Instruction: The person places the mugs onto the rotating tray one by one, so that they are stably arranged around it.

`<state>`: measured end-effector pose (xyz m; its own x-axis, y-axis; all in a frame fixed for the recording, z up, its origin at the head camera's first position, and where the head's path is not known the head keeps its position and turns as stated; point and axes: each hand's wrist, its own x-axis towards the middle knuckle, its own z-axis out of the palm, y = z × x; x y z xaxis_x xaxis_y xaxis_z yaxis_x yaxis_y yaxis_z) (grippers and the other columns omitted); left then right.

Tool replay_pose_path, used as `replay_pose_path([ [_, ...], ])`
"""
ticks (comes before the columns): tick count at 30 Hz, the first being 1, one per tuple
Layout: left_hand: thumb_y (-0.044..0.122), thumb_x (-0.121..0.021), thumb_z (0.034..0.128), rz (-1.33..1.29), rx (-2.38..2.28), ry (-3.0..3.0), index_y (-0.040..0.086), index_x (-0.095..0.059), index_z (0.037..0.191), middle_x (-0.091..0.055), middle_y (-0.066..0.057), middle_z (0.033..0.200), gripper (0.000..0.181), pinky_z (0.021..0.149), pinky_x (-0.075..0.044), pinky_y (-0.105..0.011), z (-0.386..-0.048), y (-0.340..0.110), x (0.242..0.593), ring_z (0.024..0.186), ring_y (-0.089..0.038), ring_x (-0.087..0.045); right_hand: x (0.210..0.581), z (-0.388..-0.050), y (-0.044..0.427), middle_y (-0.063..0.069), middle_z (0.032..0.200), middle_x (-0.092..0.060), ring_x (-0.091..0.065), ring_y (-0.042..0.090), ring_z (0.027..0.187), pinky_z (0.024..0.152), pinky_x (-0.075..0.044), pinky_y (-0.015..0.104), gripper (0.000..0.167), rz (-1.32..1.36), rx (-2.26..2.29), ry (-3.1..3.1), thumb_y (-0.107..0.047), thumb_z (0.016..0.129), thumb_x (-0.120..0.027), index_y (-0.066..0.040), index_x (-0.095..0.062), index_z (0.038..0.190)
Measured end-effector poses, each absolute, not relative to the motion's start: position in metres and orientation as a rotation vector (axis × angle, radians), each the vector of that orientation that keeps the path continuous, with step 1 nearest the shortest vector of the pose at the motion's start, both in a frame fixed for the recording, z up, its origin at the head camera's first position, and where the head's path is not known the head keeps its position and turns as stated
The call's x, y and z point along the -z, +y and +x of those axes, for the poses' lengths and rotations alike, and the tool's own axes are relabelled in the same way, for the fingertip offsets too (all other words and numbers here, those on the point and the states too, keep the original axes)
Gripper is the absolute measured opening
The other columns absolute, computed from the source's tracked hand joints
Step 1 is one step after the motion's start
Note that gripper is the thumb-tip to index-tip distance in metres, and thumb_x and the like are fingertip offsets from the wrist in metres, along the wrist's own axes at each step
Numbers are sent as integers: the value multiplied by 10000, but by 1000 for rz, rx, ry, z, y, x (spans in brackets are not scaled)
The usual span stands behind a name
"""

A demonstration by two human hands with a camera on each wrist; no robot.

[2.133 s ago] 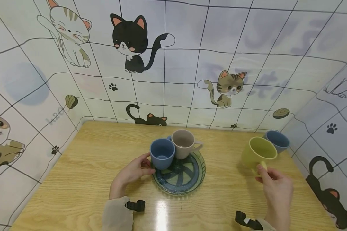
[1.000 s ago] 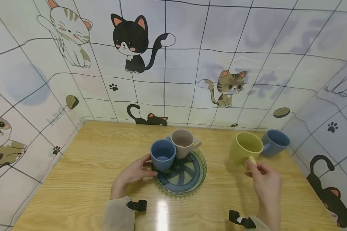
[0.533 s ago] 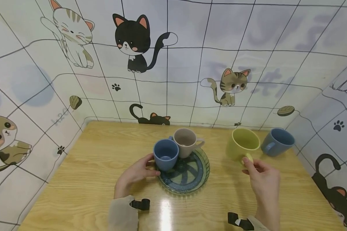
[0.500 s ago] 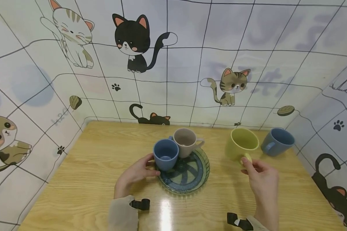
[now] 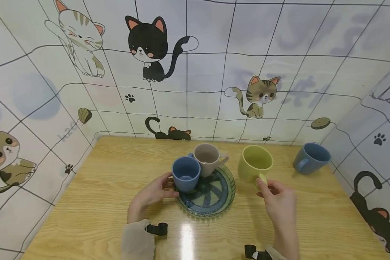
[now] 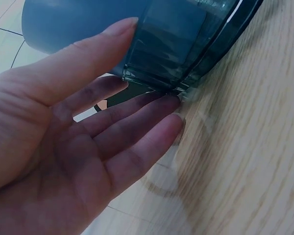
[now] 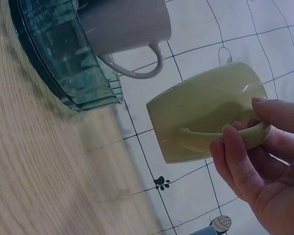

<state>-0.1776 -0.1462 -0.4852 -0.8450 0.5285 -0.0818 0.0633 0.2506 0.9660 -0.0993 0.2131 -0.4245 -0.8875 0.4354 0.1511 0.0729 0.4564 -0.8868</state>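
We see smooth, glossy-walled mugs and a round, see-through glass dish (image 5: 212,206) with a fluted rim and a dark blue spoked pattern across its greenish base, all over a bench (image 5: 107,187) of pale, streaky wood grain. Our right hand (image 5: 279,202) pinches the looped handle (image 7: 201,140) of the tapered yellow-green mug (image 5: 247,173), which hangs upright above the bench, just right of the dish and apart from it. Our left hand (image 5: 151,193) lies with its fingers loosely extended and spread at the dish's left edge, thumb against the glass; we cannot tell whether a fingertip also touches the rounded blue cup (image 5: 185,180) there. That cup and a grey-beige cup (image 5: 204,160) stand side by side on the dish. Another blue cup (image 5: 312,159) sits at the bench's far right, its handle facing us. Counting, we have four drinking vessels: two blue, one grey-beige, one yellow-green; one dish; and two black straps (image 5: 158,229), one at each pale sleeve (image 5: 138,240).
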Motion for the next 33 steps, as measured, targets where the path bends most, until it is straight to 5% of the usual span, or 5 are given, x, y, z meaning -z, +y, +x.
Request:
replay_pose_path([
  [11, 80, -751, 863, 459, -1619, 2146, 22, -327, 1499, -481, -223, 1408, 767, 1043, -373, -535, -178, -146, 485, 1294, -400, -457, 430, -98, 193, 150, 886, -725, -712, 228, 732, 665, -494, 207, 309, -418, -1492, -2410, -320, 912, -709, -15, -747, 949],
  [33, 94, -762, 855, 423, -1597, 2170, 37, -350, 1493, -515, -207, 1376, 762, 1032, -383, -539, -179, -145, 487, 1273, -381, -481, 439, -97, 166, 97, 831, -717, -684, 237, 714, 648, -538, 257, 174, -342, -1583, -2412, -193, 900, -733, -20, -748, 903],
])
